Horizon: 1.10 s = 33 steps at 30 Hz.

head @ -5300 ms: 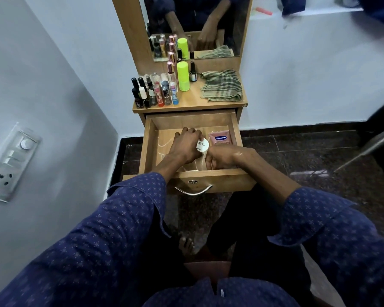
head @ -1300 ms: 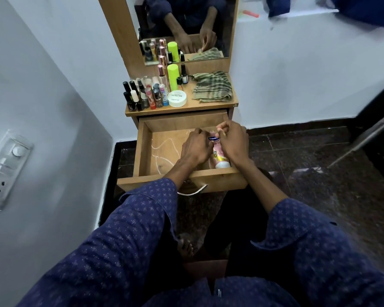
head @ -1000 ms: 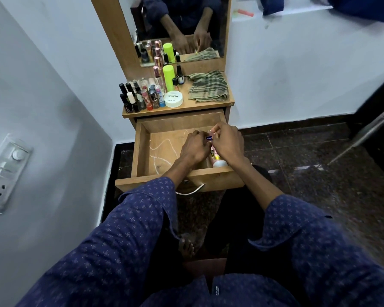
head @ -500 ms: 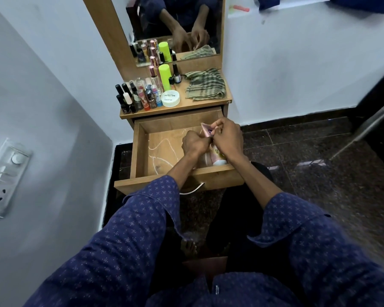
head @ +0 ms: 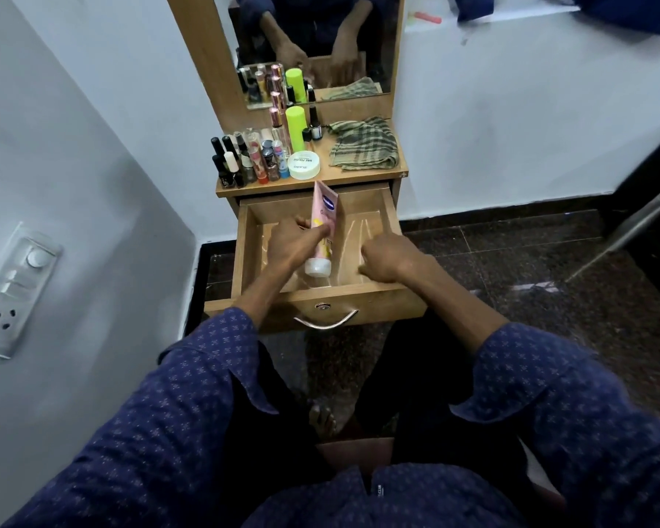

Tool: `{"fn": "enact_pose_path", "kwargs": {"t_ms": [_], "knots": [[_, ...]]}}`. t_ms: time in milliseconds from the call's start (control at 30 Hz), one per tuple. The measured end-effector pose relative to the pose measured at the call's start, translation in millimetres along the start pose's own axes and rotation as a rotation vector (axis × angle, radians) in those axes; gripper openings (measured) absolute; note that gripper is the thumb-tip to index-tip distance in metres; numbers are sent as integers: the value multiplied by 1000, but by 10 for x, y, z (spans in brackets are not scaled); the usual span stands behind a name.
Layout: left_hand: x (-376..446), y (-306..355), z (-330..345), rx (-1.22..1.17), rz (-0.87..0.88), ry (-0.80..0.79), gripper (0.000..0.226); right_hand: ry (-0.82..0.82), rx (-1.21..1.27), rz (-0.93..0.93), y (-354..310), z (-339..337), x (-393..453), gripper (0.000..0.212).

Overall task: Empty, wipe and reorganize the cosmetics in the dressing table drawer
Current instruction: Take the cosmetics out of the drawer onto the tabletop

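Two hands in drawer [head: 392, 219] | left hand [head: 291, 243] grips pink tube [head: 323, 222]

Scene dimly lit, cool cast; light source not seen in frame. White walls [head: 511, 120] evenly lit, floor [head: 549, 261] kept dark w/ small specular glints. Glare seen on drawer [head: 370, 299] base liner. Strong wide-angle bending noted at edges. Centre reasonably sharp; slight motion blur on hands; sleeves in foreground soft.

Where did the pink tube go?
The pink tube is in the left hand, lifted over the open drawer, white cap toward the person, just below the round white jar on the tabletop.
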<state>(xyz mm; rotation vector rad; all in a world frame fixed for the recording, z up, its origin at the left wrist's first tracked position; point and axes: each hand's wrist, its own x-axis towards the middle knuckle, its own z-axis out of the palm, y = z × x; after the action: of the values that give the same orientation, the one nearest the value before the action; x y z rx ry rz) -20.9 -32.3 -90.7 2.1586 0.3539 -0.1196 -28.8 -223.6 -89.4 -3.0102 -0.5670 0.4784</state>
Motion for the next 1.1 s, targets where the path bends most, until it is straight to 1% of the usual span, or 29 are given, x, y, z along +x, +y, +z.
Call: {"fn": "enact_pose_path", "kwargs": {"t_ms": [33,67,100,200,300,400,467,533,633,700,733,800,867,900,967,1100], "knots": [[-25,-45,-109,-12,19,-37,23,-157,-18,-14,-9,-18,25,31],[-29,-101,-194,-12,43,-56,28,-271,2,-25,-28,-40,67,32],[-49,-148,-279,-11,70,-57,32,-350,36,-28,-62,-50,119,34],[-96,-326,-430,-41,98,-60,36,-470,93,-42,-235,-23,299,40],[-135,-492,-507,-125,90,-5,36,-497,211,-119,-509,46,444,31],[-138,-540,-566,-253,92,94,28,-440,509,-242,-799,97,541,23],[-149,-568,-602,-302,83,131,27,-429,674,-258,-946,166,568,20],[-183,-598,-625,-323,81,153,27,-404,752,-237,-1008,258,592,17],[-199,-576,-638,-309,130,170,27,-300,899,-173,-973,222,564,12],[-221,-491,-617,-279,176,163,31,-165,974,-169,-896,94,520,26],[-239,-456,-597,-270,197,163,34,-83,995,-175,-855,24,488,30],[-286,-366,-547,-256,244,189,41,91,989,-176,-759,-104,456,37],[-310,-248,-504,-243,318,226,44,243,907,-150,-634,-193,475,46],[-310,-172,-486,-238,353,237,45,298,888,-139,-578,-235,471,51],[-290,16,-461,-254,389,237,45,409,932,-133,-464,-333,465,57],[-216,409,-440,-278,448,250,45,588,959,-133,-313,-609,478,59]]}}
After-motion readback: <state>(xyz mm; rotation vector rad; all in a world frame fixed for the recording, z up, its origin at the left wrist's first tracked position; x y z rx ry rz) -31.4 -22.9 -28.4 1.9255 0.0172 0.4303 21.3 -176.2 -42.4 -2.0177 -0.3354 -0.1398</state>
